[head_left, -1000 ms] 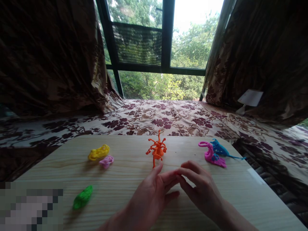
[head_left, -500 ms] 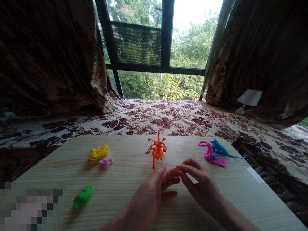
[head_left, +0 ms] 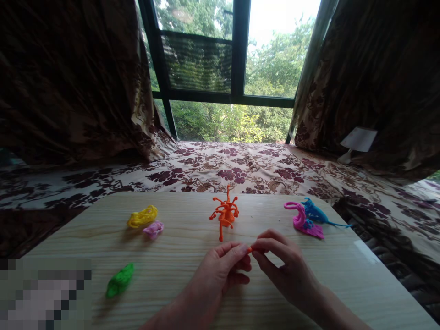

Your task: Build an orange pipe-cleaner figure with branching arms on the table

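Observation:
Between my fingertips is a small piece of orange modelling clay point(head_left: 249, 250), mostly covered by them. My left hand point(head_left: 220, 268) is closed, thumb against index finger, pinching the clay's left side. From the right, my right hand point(head_left: 288, 259) pinches the same bit with thumb and forefinger. Just beyond the hands, an orange clay figure point(head_left: 226, 216) stands on the table, with a thick body and several thin arms ending in little knobs. Neither hand touches it.
Yellow clay point(head_left: 141, 217), pink clay point(head_left: 154, 229) and green clay point(head_left: 120, 280) lie at the left of the wooden table point(head_left: 165, 293). Magenta point(head_left: 302, 220) and blue point(head_left: 316, 212) clay shapes touch at the right. Farther back are a patterned cloth point(head_left: 233, 165) and a white lamp point(head_left: 359, 139).
My left thumb has come down onto the index finger, and the left fingers have curled in around the orange clay piece. My right hand stays almost in place, still pinching.

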### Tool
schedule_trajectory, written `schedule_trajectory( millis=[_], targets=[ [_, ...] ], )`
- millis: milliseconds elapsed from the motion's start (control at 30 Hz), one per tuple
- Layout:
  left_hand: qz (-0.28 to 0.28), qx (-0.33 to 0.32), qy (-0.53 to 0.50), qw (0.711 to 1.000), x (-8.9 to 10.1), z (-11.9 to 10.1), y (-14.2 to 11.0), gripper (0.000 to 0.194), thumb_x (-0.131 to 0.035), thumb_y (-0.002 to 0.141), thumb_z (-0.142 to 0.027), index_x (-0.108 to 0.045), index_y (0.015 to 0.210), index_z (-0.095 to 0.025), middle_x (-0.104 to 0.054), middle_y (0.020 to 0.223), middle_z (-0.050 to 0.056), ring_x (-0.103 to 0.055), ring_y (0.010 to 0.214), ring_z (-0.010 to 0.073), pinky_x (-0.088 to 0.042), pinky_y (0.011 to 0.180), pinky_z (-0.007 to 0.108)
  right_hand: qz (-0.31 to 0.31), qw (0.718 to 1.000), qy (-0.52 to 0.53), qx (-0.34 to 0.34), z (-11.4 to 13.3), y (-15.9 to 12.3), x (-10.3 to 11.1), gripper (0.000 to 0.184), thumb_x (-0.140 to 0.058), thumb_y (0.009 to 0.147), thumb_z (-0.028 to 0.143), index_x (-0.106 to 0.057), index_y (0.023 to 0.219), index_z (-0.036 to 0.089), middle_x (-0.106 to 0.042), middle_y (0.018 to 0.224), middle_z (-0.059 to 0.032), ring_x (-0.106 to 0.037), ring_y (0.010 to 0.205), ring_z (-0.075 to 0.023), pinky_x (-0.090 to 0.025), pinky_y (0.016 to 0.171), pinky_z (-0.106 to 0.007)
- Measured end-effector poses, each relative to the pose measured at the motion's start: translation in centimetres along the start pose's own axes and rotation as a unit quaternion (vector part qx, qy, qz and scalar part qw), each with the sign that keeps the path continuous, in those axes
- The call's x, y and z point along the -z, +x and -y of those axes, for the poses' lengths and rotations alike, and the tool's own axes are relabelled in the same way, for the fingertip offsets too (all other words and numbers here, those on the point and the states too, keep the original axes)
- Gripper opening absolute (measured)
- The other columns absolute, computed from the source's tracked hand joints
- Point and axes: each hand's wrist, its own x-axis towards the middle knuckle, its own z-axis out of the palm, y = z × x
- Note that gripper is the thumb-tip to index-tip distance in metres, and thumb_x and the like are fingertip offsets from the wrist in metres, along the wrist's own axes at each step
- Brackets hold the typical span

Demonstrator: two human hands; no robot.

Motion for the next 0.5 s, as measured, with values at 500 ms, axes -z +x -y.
schedule_trajectory(
  millis=[500],
  targets=[
    [0.003,-0.001,-0.022,1.000,0.25,0.14,0.17,0.020,-0.058,0.074,-0.034,-0.059,0.076,-0.014,-0.054,0.073,0.003,-0.050,0.069,0.0105,-0.043,0.061,0.023,0.013,1.000,0.007,-0.025,-0.16,0.12,0.32,0.010,-0.053,0.079,0.015,-0.058,0.086,0.019,-0.055,0.083,-0.0029,-0.053,0.072,-0.0121,-0.046,0.065,-0.025]
  ],
)
